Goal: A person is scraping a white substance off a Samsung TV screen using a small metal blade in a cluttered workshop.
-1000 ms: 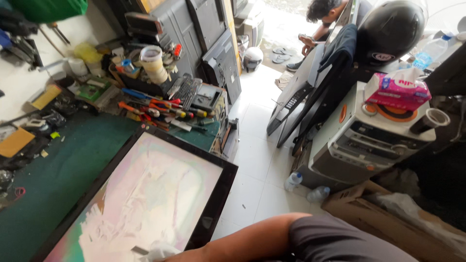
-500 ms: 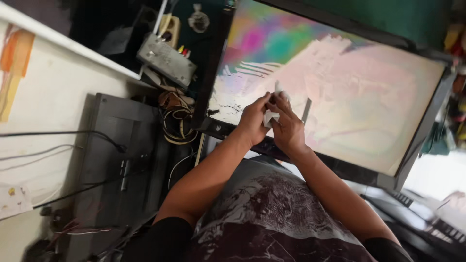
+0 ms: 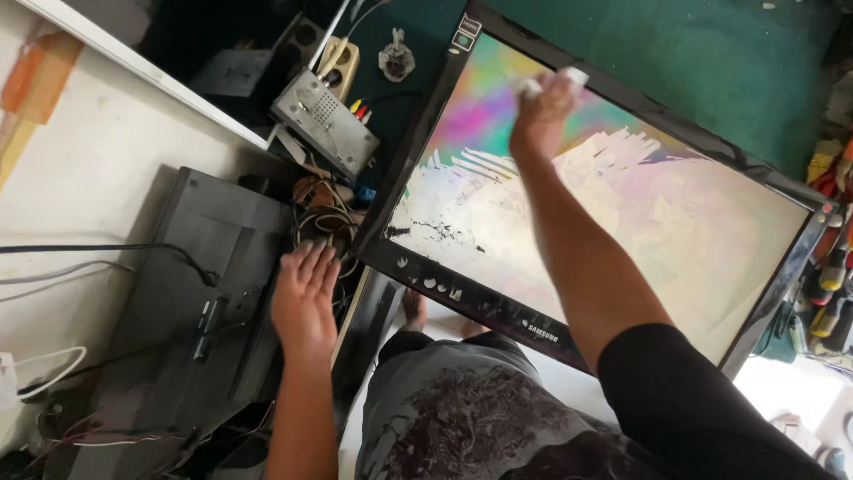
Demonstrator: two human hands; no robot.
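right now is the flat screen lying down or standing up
Lying flat: the flat screen rests face up on the green table, with the right hand pressing a white wad on it.

Shiny black plastic frame [image 3: 498, 307], smooth screen panel [image 3: 675, 222] streaked with rainbow sheen, soft white wad [image 3: 576, 77] held, matt grey metal box [image 3: 324, 120], fuzzy green cloth mat [image 3: 711, 62]

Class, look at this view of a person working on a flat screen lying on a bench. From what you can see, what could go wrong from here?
1. The right hand presses a small white wad on the flat screen; hard pressure might damage the panel.
2. The screen's near edge seems to overhang the green bench, so it could tip or slide.
3. The left hand hovers by tangled cables, which might snag.
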